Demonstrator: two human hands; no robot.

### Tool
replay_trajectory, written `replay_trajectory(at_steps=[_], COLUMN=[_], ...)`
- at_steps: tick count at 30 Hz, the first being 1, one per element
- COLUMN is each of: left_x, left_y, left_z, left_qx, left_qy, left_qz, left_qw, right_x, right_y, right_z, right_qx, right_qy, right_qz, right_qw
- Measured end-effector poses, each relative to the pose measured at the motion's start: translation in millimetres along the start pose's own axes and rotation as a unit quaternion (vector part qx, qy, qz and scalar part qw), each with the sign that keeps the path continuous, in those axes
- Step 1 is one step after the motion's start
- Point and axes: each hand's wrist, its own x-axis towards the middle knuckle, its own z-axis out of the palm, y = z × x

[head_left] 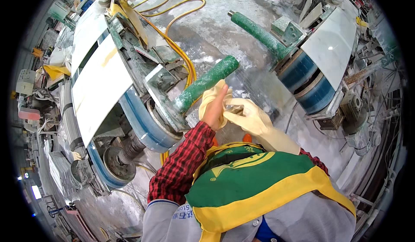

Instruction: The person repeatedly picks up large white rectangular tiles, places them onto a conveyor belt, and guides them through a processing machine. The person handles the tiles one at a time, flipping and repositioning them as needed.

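My left hand (213, 113) is bare at the wrist and along the thumb, which points up and away from me. A loose cream rubber glove (208, 100) is bunched around that hand and hides most of its fingers; what shows is stretched out. On my right hand (252, 120) is a matching cream glove, and its fingers are bent and closed on the edge of the loose glove beside my left hand. Both hands are close together in front of the green apron (250, 175) with yellow trim, just short of a green roller (207, 84).
To the left, a white slab (101, 90) lies on a machine with blue belt wheels (149, 123). A similar machine at the right carries another white slab (333, 43) beside blue wheels (308, 84). Yellow hoses (179, 47) run across the wet grey floor (207, 30). Orange shoe tips (247, 138) show below my hands.
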Motion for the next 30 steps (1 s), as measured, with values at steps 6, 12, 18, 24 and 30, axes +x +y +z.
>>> replay_trajectory(at_steps=[6,12,18,24,30], left_x=[-2,-7,-26,-28,-7], left_y=[-7,-11,10,5,15], left_z=[11,12,16,-10,-21], left_qx=[0.079,0.187,0.252,0.206,0.465], left_qy=[0.018,0.016,-0.038,-0.052,0.131], left_qz=[0.067,0.120,0.152,0.196,0.448], left_qw=[0.994,0.975,0.955,0.957,0.752], right_x=[4,9,5,-4,-11], right_y=[10,-5,8,-2,-21], right_z=[9,9,1,5,12], right_qx=[-0.054,0.040,0.054,0.062,-0.006], right_qy=[0.035,0.025,0.089,0.104,0.096], right_qz=[-0.012,-0.021,-0.035,-0.037,-0.050], right_qw=[0.998,0.999,0.994,0.992,0.994])
